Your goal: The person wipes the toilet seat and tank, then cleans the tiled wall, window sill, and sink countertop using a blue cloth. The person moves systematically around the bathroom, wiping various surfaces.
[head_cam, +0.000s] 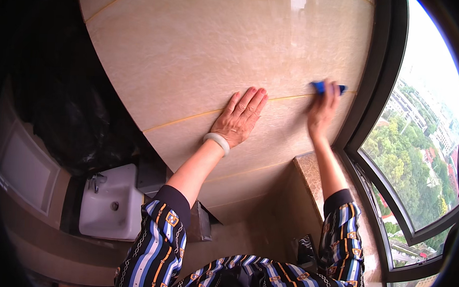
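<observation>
My left hand (238,121) lies flat against a glossy beige tiled wall (217,55), its fingertips near a yellow grout line (185,119). A pale bangle (217,142) circles that wrist. Farther right, my right hand (323,109) grips a blue cloth or sponge (319,86) and holds it at the wall, beside the same grout line and close to the window frame. The hand and the blue thing are slightly blurred, and the fingers cover part of it, so its exact kind cannot be told.
A dark-framed window (386,111) with a tilted-out lower sash stands at the right, above a brown marble sill (308,167). At lower left is a white sink (98,215) with a metal faucet (95,181). Dark plastic sheeting or bags (82,127) hang above it.
</observation>
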The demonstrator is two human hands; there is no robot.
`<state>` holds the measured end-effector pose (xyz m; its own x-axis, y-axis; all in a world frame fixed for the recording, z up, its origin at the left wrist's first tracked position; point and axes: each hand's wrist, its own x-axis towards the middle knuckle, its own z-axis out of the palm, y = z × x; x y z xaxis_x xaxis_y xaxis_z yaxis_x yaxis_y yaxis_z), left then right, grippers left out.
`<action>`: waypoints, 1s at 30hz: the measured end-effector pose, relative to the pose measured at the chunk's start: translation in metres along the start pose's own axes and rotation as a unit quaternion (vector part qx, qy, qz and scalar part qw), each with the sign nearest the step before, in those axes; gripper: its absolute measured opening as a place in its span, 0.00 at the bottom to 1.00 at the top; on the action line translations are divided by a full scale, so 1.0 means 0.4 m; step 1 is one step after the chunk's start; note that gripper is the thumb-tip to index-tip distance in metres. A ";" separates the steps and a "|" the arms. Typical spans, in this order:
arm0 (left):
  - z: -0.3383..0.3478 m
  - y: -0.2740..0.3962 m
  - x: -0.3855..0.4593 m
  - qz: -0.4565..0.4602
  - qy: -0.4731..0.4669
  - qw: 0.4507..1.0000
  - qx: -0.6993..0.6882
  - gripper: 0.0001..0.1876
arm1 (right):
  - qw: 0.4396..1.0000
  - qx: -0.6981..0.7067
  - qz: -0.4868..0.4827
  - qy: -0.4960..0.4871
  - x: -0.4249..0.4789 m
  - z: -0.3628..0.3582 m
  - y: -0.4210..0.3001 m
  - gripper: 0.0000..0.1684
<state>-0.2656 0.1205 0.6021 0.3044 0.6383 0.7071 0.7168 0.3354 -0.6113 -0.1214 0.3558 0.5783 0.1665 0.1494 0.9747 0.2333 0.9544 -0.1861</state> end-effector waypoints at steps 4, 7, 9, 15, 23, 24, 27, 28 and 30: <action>-0.031 -0.024 0.002 0.015 -0.031 0.997 -0.070 0.31 | 0.952 -0.103 0.285 0.031 0.083 0.018 -0.034 0.32; -0.054 -0.048 0.025 0.048 -0.012 0.994 -0.095 0.31 | 0.990 -0.029 0.137 0.035 0.015 0.048 -0.147 0.33; -0.059 -0.103 0.003 0.029 -0.008 0.996 -0.084 0.33 | 0.998 0.031 0.023 -0.043 -0.063 0.057 -0.278 0.32; -0.067 -0.159 -0.013 -0.003 -0.030 0.999 0.022 0.37 | 0.945 0.102 -0.188 -0.248 -0.058 0.007 -0.219 0.31; -0.069 -0.131 0.011 0.000 -0.013 1.000 0.023 0.36 | 0.953 -0.110 0.223 0.175 0.185 0.039 0.004 0.29; -0.068 -0.140 -0.005 -0.002 -0.020 0.999 0.028 0.36 | 0.957 -0.105 0.228 0.143 0.166 0.060 -0.031 0.29; -0.060 -0.143 -0.013 -0.007 -0.023 0.999 0.028 0.36 | 0.993 -0.019 0.073 0.093 0.086 0.085 -0.168 0.28; -0.060 -0.140 -0.006 -0.005 -0.017 0.999 0.027 0.36 | 0.997 0.013 0.035 0.071 0.052 0.084 -0.212 0.27; -0.064 -0.149 -0.009 -0.002 -0.011 1.000 0.028 0.36 | 0.997 0.059 -0.040 -0.022 -0.021 0.061 -0.268 0.27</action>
<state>-0.2932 0.0806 0.6450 0.2862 0.6519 0.7023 0.6820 0.3762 -0.6271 -0.1712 0.2586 0.5933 0.1093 0.0810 0.9907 0.1297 0.9870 -0.0950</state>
